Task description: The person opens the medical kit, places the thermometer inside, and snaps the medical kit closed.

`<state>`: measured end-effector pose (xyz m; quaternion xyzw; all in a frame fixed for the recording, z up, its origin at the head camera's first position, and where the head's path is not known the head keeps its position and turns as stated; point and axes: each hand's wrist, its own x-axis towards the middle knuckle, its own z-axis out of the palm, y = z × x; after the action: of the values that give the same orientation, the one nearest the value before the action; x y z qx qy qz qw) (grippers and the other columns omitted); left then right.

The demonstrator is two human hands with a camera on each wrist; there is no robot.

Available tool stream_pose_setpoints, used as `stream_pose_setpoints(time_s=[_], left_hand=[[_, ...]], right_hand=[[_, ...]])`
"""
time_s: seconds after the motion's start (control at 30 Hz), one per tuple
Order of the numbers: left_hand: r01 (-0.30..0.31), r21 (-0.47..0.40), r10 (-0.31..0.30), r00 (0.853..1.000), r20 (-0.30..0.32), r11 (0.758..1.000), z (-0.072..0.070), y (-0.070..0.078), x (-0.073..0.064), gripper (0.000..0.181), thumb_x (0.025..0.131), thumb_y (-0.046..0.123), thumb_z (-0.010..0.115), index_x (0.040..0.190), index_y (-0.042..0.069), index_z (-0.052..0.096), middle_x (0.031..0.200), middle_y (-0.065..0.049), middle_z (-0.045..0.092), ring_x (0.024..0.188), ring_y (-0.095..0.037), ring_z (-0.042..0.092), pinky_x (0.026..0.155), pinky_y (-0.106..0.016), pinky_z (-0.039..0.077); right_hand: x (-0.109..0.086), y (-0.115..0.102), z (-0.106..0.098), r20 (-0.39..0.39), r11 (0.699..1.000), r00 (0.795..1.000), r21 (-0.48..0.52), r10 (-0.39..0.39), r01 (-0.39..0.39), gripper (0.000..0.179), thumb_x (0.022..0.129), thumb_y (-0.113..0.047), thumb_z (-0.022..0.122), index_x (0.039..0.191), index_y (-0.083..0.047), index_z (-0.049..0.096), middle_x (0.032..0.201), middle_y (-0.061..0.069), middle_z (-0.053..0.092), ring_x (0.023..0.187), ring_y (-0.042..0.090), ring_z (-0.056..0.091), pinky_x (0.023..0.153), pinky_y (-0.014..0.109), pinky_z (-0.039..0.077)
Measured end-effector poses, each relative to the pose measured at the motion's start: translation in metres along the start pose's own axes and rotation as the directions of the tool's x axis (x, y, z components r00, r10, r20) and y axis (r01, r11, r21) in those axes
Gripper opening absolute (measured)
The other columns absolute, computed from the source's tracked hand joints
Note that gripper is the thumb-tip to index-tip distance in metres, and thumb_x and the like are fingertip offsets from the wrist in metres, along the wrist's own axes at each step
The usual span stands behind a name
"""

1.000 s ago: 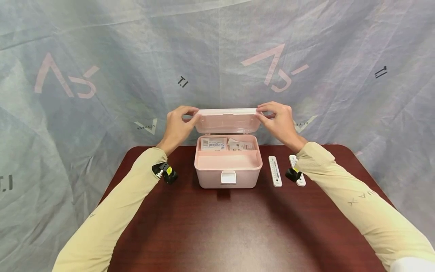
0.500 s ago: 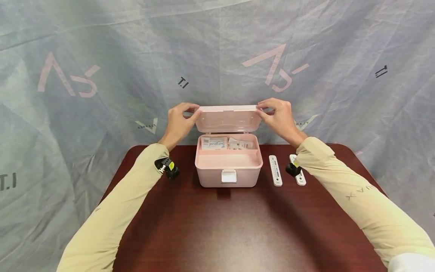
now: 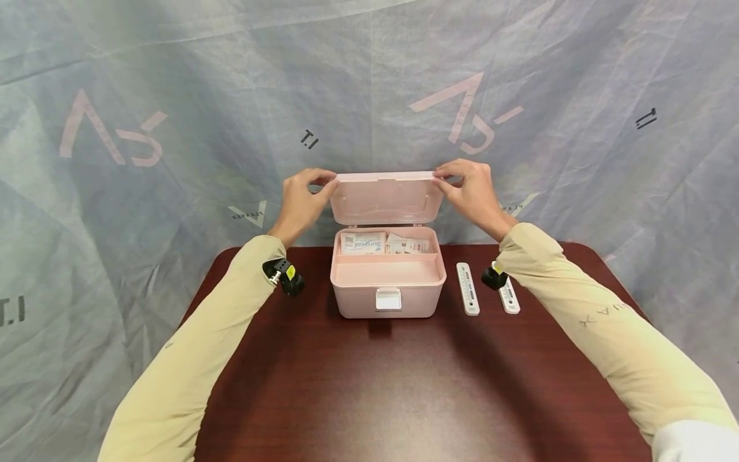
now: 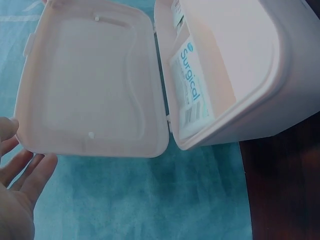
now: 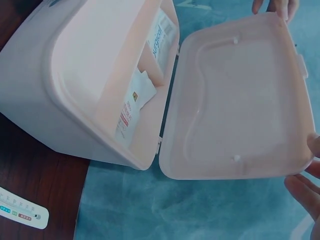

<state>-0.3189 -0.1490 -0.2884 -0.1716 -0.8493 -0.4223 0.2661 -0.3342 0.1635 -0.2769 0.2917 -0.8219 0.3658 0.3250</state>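
A pink storage box (image 3: 388,301) stands at the back of the table, its hinged lid (image 3: 387,200) raised nearly upright. My left hand (image 3: 303,199) pinches the lid's left top corner between thumb and fingers. At the opposite top corner, my right hand (image 3: 470,192) grips the lid the same way. Two back compartments hold a white packet marked "Surgical" (image 4: 189,85) and some white printed sachets (image 5: 131,107). The wide front compartment (image 3: 387,273) shows a bare pink floor. A white latch (image 3: 388,299) sits on the box's front.
Right of the box lie two white thermometer strips; the nearer one (image 3: 468,289) is in full view, while the farther one (image 3: 509,298) is partly covered by the right wrist camera (image 3: 494,277). A grey cloth backdrop (image 3: 231,96) hangs behind the dark red table (image 3: 369,385).
Both hands have risen a little with the lid, tilting it further back, so more of its inner face shows. The box and the thermometer strips have stayed in place.
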Motion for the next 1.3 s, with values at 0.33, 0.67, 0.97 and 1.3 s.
stream_pose_setpoints(time_s=[0.33,0.67,0.97,1.3], left_hand=[[0.025,0.029,-0.026,0.999,0.041,0.999,0.000,0.004,0.013,0.022,0.093,0.020,0.063,0.108,0.007,0.071,0.101,-0.007,0.067,0.097,-0.019,0.060,0.083,-0.039,0.050],[0.062,0.027,-0.062,0.998,-0.008,0.998,0.005,-0.001,0.018,0.019,0.091,0.017,0.065,0.105,0.007,0.073,0.101,-0.007,0.069,0.093,-0.019,0.062,0.081,-0.034,0.048],[0.120,0.009,-0.120,0.992,-0.026,0.993,0.009,-0.004,0.021,0.017,0.091,0.018,0.066,0.102,0.006,0.072,0.097,-0.007,0.069,0.090,-0.017,0.061,0.081,-0.033,0.048],[0.151,-0.006,-0.151,0.988,-0.029,0.989,0.010,-0.005,0.023,0.018,0.091,0.015,0.065,0.105,0.004,0.069,0.100,-0.008,0.068,0.093,-0.018,0.062,0.084,-0.032,0.049]], right_hand=[[0.008,0.006,0.000,-0.014,0.999,1.000,-0.032,0.011,-0.011,0.008,0.082,-0.003,0.073,0.088,0.002,0.075,0.088,0.014,0.071,0.082,0.026,0.066,0.065,0.041,0.057],[0.014,0.012,0.003,-0.041,0.999,0.999,-0.048,0.021,-0.023,0.008,0.083,0.004,0.068,0.086,0.004,0.075,0.087,0.016,0.071,0.080,0.027,0.067,0.067,0.043,0.056],[0.017,0.009,0.007,-0.060,0.995,0.996,-0.063,0.067,-0.071,0.008,0.084,0.002,0.068,0.085,0.003,0.076,0.085,0.015,0.071,0.079,0.026,0.066,0.068,0.041,0.055],[0.023,0.007,0.012,-0.015,0.986,0.991,-0.100,0.136,-0.137,0.015,0.087,0.004,0.061,0.091,0.002,0.076,0.088,0.016,0.071,0.076,0.027,0.064,0.064,0.034,0.045]])
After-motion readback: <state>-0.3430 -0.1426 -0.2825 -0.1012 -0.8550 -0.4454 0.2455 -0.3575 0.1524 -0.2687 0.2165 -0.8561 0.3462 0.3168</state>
